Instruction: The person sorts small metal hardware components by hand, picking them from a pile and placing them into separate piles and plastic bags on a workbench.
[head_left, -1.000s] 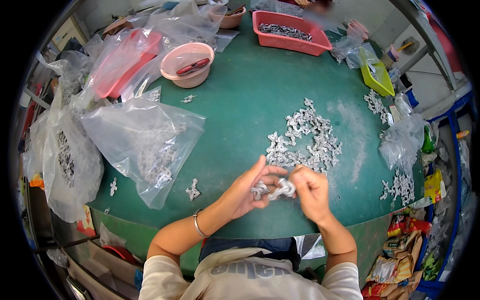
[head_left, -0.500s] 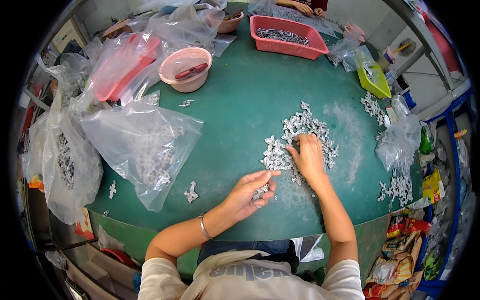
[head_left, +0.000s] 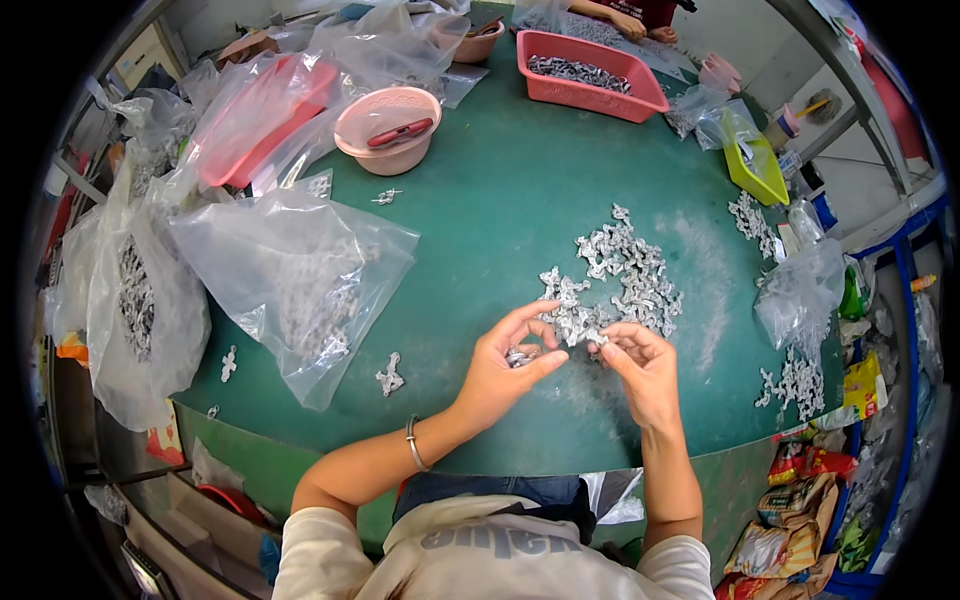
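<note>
A loose pile of small silvery metal castings point(head_left: 640, 285) lies on the green tabletop point(head_left: 500, 220), just beyond my hands. My left hand point(head_left: 500, 362) is curled around a few metal castings point(head_left: 519, 356), with its thumb and forefinger spread apart toward the right. Close beside it, at the pile's near edge, my right hand point(head_left: 645, 372) pinches one small metal casting point(head_left: 598, 338) between thumb and fingertips. The fingers partly cover the held pieces, so their exact shape is hard to make out.
At left lie a clear plastic bag point(head_left: 300, 270) of castings and single castings point(head_left: 390, 374). A pink bowl point(head_left: 390, 155) holds a red-handled tool; a pink tray point(head_left: 590, 105) of metal pieces stands farther back. More castings point(head_left: 797, 382) lie right. A co-worker's hands point(head_left: 640, 28) are across the table.
My right hand has drawn back from the pile toward me and now pinches a casting. My left hand has moved slightly up and opened its thumb and forefinger. The view has shifted a little.
</note>
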